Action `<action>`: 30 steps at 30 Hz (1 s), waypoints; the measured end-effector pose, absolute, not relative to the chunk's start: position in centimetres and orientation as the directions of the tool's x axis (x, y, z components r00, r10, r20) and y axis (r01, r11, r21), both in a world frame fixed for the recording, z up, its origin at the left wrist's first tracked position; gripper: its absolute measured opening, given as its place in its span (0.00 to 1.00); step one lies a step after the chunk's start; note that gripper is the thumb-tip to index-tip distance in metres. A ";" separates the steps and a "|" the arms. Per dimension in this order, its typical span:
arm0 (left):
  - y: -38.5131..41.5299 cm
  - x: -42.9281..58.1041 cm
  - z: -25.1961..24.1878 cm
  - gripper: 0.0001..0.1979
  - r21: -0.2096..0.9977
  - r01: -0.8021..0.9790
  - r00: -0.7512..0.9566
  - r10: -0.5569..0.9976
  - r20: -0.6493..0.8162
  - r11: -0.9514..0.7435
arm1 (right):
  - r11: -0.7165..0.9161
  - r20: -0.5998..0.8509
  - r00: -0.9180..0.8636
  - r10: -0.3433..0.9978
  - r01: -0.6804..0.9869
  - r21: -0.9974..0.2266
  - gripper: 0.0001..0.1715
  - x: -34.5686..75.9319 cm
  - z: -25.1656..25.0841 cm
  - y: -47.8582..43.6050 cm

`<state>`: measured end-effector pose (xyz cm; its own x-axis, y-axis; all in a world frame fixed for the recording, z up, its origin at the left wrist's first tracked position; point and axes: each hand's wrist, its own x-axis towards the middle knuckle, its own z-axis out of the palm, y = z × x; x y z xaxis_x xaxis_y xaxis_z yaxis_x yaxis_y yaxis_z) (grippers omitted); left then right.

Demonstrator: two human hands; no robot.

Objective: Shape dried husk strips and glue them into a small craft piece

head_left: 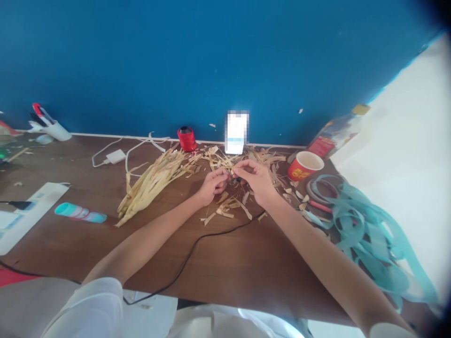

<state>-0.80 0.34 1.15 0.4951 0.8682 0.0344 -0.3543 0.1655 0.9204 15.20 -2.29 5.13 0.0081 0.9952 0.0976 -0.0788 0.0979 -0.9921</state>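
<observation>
Both hands meet near the middle of the table, over scattered dry husk scraps (225,207). My left hand (213,186) is curled closed, its fingertips close to those of the other hand. My right hand (256,180) pinches a small pale piece (231,172) between thumb and forefinger; its kind is too small to make out. Something dark lies just under the right fingers, mostly hidden. What the left fingers hold, if anything, does not show. Left of my hands lies a bundle of dry corn husks (151,185).
A red spool-like roll (187,139) and a bright phone screen (237,134) stand by the blue wall. To the right are a red paper cup (305,165), a bottle (334,134) and tangled teal ribbon (373,234). A black cable (190,251) crosses the table; a power strip (35,213) lies left.
</observation>
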 end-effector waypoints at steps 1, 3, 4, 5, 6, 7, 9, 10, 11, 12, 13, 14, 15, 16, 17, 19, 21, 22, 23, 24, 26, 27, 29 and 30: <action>0.3 -0.8 1.1 0.11 0.921 -0.352 0.497 0.867 0.033 0.167 | 0.092 0.092 0.009 0.996 -0.082 -0.992 0.10 15.2 5.1 -2.3; 0.3 -0.8 1.1 0.11 0.922 -0.350 0.499 0.866 0.034 0.165 | 0.092 0.092 0.010 0.996 -0.082 -0.992 0.11 15.1 4.9 -2.2; 0.3 -0.8 1.1 0.10 0.922 -0.350 0.499 0.866 0.036 0.164 | 0.097 0.097 0.008 0.995 -0.083 -0.992 0.11 15.1 4.7 -2.2; 0.4 -0.8 1.1 0.10 0.923 -0.349 0.500 0.865 0.037 0.162 | 0.104 0.104 0.005 0.995 -0.085 -0.991 0.11 15.1 4.6 -2.1; 0.4 -0.8 1.0 0.10 0.923 -0.348 0.501 0.864 0.038 0.162 | 0.110 0.110 0.004 0.994 -0.088 -0.990 0.11 15.0 4.4 -2.1; 0.4 -0.8 1.0 0.10 0.924 -0.348 0.502 0.864 0.039 0.161 | 0.115 0.115 0.003 0.993 -0.088 -0.989 0.11 15.0 4.3 -2.0; 0.4 -0.8 0.9 0.11 0.925 -0.346 0.500 0.865 0.039 0.158 | 0.121 0.121 0.004 0.993 -0.084 -0.989 0.11 15.0 4.1 -1.9; 0.4 -0.8 1.0 0.11 0.926 -0.344 0.499 0.866 0.038 0.158 | 0.125 0.125 0.005 0.992 -0.081 -0.989 0.11 15.0 4.1 -1.9; 0.4 -0.8 1.0 0.11 0.926 -0.342 0.497 0.867 0.035 0.158 | 0.129 0.129 0.003 0.992 -0.080 -0.988 0.10 15.0 4.1 -1.9; 0.4 -0.8 1.0 0.11 0.926 -0.341 0.496 0.868 0.032 0.161 | 0.134 0.134 0.004 0.991 -0.079 -0.988 0.10 15.0 4.1 -2.0; 0.4 -0.8 1.1 0.11 0.926 -0.340 0.495 0.868 0.028 0.164 | 0.138 0.138 0.005 0.990 -0.078 -0.987 0.10 15.0 4.1 -2.0; 0.3 -0.8 1.1 0.11 0.926 -0.339 0.494 0.869 0.024 0.167 | 0.140 0.140 0.005 0.990 -0.079 -0.987 0.10 15.0 4.1 -2.0; 0.3 -0.7 1.1 0.11 0.926 -0.339 0.494 0.869 0.022 0.168 | 0.141 0.141 0.004 0.990 -0.080 -0.987 0.10 14.9 4.2 -2.1; 0.3 -0.7 1.2 0.11 0.926 -0.338 0.494 0.869 0.022 0.168 | 0.141 0.141 0.003 0.990 -0.082 -0.987 0.10 14.9 4.2 -2.1; 0.3 -0.7 1.2 0.11 0.927 -0.337 0.495 0.868 0.024 0.166 | 0.141 0.141 0.003 0.990 -0.083 -0.987 0.10 14.9 4.2 -2.1; 0.3 -0.7 1.1 0.11 0.927 -0.338 0.499 0.866 0.031 0.162 | 0.142 0.143 0.003 0.990 -0.082 -0.986 0.10 14.9 4.3 -2.1; 0.4 -0.7 1.0 0.11 0.926 -0.339 0.503 0.864 0.031 0.164 | 0.151 0.151 0.005 0.989 -0.067 -0.986 0.10 14.8 4.3 -2.1; 0.4 -0.7 0.9 0.11 0.926 -0.338 0.501 0.865 0.026 0.167 | 0.160 0.159 0.006 0.987 -0.055 -0.986 0.10 14.8 4.3 -2.1; 0.5 -0.7 0.9 0.12 0.927 -0.335 0.500 0.866 0.021 0.170 | 0.174 0.174 0.007 0.985 -0.040 -0.984 0.10 14.8 4.3 -2.1; 0.5 -0.7 0.9 0.12 0.927 -0.332 0.499 0.866 0.018 0.172 | 0.193 0.193 0.005 0.981 -0.024 -0.981 0.09 14.8 4.3 -2.1; 0.4 -0.7 1.0 0.12 0.929 -0.327 0.500 0.866 0.013 0.175 | 0.244 0.245 0.001 0.970 0.024 -0.969 0.08 14.9 4.3 -2.1; 0.4 -0.7 1.0 0.12 0.929 -0.326 0.501 0.865 0.013 0.175 | 0.271 0.271 -0.001 0.963 0.056 -0.961 0.08 15.0 4.3 -2.1; 0.4 -0.7 1.0 0.12 0.929 -0.327 0.501 0.865 0.014 0.174 | 0.312 0.314 -0.004 0.949 0.129 -0.941 0.09 15.1 4.3 -2.2; 0.4 -0.7 0.9 0.12 0.929 -0.328 0.500 0.866 0.016 0.173 | 0.324 0.328 -0.005 0.945 0.166 -0.931 0.11 15.1 4.3 -2.2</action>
<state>-0.65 0.41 0.95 0.5003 0.8657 0.0156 -0.3283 0.1729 0.9286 15.11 -2.19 4.29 -0.0048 0.9448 0.3275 0.1662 0.3237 -0.9314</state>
